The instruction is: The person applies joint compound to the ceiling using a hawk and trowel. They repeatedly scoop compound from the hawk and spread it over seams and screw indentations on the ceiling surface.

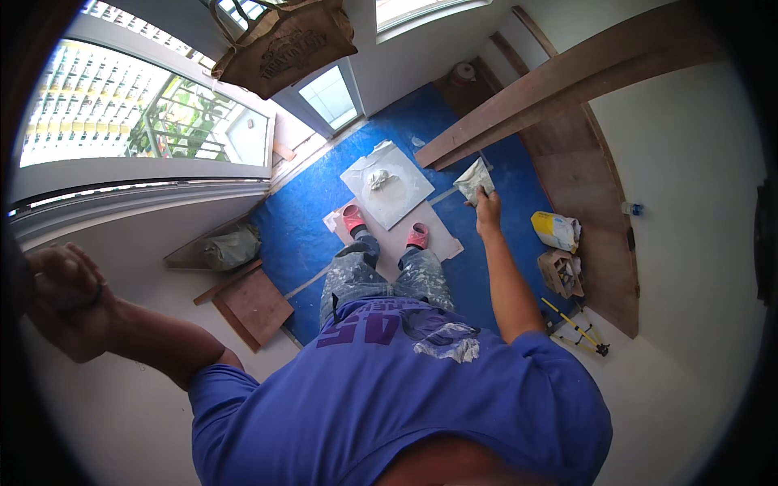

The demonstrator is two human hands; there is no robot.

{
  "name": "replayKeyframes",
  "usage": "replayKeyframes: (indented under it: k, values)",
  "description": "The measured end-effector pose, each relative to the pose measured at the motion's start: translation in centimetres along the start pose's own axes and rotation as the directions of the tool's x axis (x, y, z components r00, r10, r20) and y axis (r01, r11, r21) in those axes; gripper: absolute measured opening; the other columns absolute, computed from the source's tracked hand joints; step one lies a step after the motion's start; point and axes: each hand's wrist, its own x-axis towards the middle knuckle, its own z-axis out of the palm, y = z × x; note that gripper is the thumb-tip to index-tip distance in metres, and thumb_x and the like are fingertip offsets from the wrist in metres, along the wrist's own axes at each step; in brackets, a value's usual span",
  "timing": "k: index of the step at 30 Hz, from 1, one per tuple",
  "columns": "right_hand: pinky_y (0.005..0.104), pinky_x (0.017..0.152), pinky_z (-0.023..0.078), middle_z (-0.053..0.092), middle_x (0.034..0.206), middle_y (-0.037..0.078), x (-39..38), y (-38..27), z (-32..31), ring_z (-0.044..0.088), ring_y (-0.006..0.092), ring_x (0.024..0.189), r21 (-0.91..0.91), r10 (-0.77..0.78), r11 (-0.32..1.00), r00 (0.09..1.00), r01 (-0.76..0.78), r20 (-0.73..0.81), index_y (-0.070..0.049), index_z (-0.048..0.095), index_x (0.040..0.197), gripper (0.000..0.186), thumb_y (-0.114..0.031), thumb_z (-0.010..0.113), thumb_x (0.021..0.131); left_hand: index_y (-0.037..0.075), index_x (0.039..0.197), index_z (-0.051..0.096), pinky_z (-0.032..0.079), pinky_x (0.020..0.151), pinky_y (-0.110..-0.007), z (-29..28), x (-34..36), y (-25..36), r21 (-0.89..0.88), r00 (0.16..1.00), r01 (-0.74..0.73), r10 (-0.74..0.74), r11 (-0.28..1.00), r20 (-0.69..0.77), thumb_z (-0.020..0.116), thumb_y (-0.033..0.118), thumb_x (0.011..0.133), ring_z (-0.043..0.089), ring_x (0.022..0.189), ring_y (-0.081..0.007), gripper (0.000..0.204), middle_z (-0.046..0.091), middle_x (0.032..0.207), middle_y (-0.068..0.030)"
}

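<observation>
Out to the right, my right hand (488, 212) grips what looks like a wide putty knife (473, 178), its blade coated in white putty. My left hand (71, 298) is raised at the far left, near the dark rim of the picture. Its fingers are curled tight, and whatever they hold is hard to make out. Ahead of my feet lies a pale square board (412, 188) with a lump of white putty (379, 179) on it. White smears mark my blue shirt and trousers.
A brown beam (567, 85) slants across the upper right. Blue sheeting (312, 231) covers the floor. A yellow-and-white bag (556, 232), an open carton (559, 273) and a yellow-black tool (577, 326) stand at right. A brown bag (284, 50) hangs by the window (138, 113).
</observation>
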Motion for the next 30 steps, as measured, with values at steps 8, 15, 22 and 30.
replayKeyframes:
  k: [8,15,22,30]
  values:
    - [0.0475,0.090,0.055,0.071,0.107,0.021,4.3,19.2,3.2,0.067,0.0418,0.100,-0.758,-0.071,0.522,0.906,0.391,0.418,-0.002,0.068,0.126,0.030,-0.014,0.056,0.100,0.005,0.086,0.058,0.042,0.041,-0.025,9.9,-35.0,-25.3,0.039,0.183,0.983,-0.978,0.180,-0.105,0.072,0.021,0.100,0.055,0.047,-0.0092,0.025,0.063,0.068,-0.0048]
    - [0.0451,0.098,0.050,0.068,0.118,0.014,13.6,30.3,9.5,0.061,0.0346,0.114,-0.738,0.130,0.177,0.727,0.652,0.674,-0.011,0.070,0.124,0.037,-0.003,0.057,0.089,0.003,0.079,0.058,0.046,0.046,-0.028,10.1,-59.5,-33.7,0.304,-0.026,0.947,-0.969,-0.102,-0.244,0.072,0.027,0.099,0.059,0.051,-0.0093,0.034,0.064,0.066,-0.0043]
    - [0.0414,0.095,0.048,0.066,0.113,0.009,24.1,43.5,17.1,0.060,0.0283,0.112,-0.508,0.078,-0.134,0.520,0.851,0.851,-0.013,0.073,0.116,0.028,-0.009,0.056,0.093,0.004,0.087,0.057,0.044,0.047,-0.026,8.0,-66.6,-34.0,0.140,-0.050,0.982,-0.899,-0.123,-0.435,0.066,0.028,0.104,0.058,0.051,-0.0094,0.030,0.063,0.068,-0.0039]
    - [0.0422,0.101,0.045,0.065,0.125,0.011,32.2,53.6,22.0,0.057,0.0279,0.123,-0.459,0.086,-0.282,0.499,0.843,0.863,-0.013,0.070,0.126,0.035,-0.010,0.055,0.094,0.003,0.100,0.056,0.046,0.050,-0.024,6.7,-66.4,-33.6,0.074,-0.084,0.988,-0.864,-0.138,-0.497,0.060,0.028,0.106,0.059,0.054,-0.0117,0.027,0.064,0.076,-0.0063]
